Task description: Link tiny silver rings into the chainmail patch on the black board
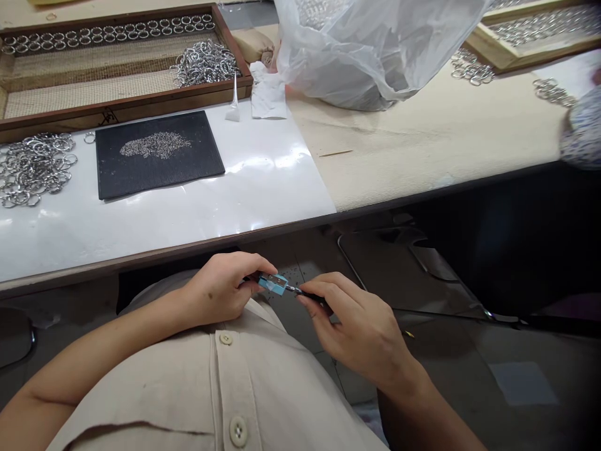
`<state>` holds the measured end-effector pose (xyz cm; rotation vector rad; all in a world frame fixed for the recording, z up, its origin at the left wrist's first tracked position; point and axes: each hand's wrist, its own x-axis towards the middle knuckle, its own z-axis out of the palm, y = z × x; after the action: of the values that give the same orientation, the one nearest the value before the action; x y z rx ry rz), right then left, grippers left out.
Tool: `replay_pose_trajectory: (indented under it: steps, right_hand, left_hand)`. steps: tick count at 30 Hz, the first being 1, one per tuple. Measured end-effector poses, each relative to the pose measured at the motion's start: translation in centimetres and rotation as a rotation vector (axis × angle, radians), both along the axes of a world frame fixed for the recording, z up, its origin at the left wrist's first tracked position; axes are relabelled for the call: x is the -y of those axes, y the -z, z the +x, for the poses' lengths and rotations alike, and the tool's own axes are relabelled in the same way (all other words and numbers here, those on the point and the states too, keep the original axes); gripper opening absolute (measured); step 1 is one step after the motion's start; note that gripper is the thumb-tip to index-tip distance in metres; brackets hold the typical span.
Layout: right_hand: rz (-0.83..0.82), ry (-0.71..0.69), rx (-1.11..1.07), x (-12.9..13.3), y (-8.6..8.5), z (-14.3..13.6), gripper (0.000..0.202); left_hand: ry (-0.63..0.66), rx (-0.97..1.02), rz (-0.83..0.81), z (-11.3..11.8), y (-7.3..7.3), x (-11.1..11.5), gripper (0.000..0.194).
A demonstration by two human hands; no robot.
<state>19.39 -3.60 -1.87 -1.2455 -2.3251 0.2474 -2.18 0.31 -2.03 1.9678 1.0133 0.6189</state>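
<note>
Pinching a small blue tool (275, 284) | left hand (220, 294) closed round its body | right hand (361, 326) nips its thin tip, just beside | risk: tip slips, tool drops into lap.

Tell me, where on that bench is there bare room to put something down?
The white sheet is bare between the black mat and the bench's front edge. The beige surface below the plastic bag is also bare. The left is crowded with loose rings.
</note>
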Motion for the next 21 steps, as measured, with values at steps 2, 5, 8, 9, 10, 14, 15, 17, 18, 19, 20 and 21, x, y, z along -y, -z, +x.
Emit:
replay_pose_trajectory:
  steps: [2, 5, 8, 9, 10, 14, 15, 17, 18, 19, 20, 21]
  right_hand:
    - [-0.009, -0.002, 0.005, 0.03, -0.06, 0.04, 0.008]
    - [-0.035, -0.013, 0.014, 0.04, -0.11, 0.09, 0.010]
    - [-0.055, -0.031, 0.029, 0.03, -0.07, 0.16, 0.012]
    - [-0.062, -0.036, 0.034, 0.02, -0.03, 0.18, 0.013]
    - [-0.070, -0.043, 0.040, 0.00, 0.00, 0.19, 0.015]
    - [-0.072, -0.057, 0.056, -0.08, 0.10, 0.22, 0.018]
    - [-0.068, -0.057, 0.059, -0.09, 0.11, 0.21, 0.018]
    - [-0.069, -0.046, 0.063, -0.05, 0.14, 0.19, 0.018]
    - [-0.078, -0.034, 0.066, 0.00, 0.17, 0.18, 0.018]
    - [-0.088, -0.020, 0.067, 0.06, 0.22, 0.19, 0.016]
    - [-0.097, -0.003, 0.066, 0.12, 0.29, 0.19, 0.015]
    - [-0.102, 0.017, 0.063, 0.20, 0.38, 0.20, 0.014]
  left_hand:
    - [0.007, -0.001, -0.005, -0.03, 0.02, 0.03, 0.026]
    - [0.013, -0.002, -0.012, -0.07, 0.08, 0.03, 0.027]
    - [0.019, 0.003, -0.002, -0.07, 0.15, -0.01, 0.026]
    - [0.022, 0.005, 0.001, -0.06, 0.17, -0.02, 0.026]
    - [0.024, 0.006, 0.003, -0.05, 0.19, -0.03, 0.026]
    - [0.028, 0.002, 0.000, -0.02, 0.23, 0.00, 0.026]
    - [0.026, 0.000, -0.002, -0.02, 0.22, 0.01, 0.026]
    - [0.017, -0.004, -0.004, -0.01, 0.19, 0.02, 0.026]
    - [0.011, -0.006, -0.004, 0.00, 0.18, 0.02, 0.025]
    - [0.006, -0.009, -0.006, 0.02, 0.17, 0.00, 0.025]
    - [0.004, -0.010, -0.006, 0.03, 0.16, -0.01, 0.025]
    - [0.004, -0.010, -0.005, 0.04, 0.17, -0.04, 0.025]
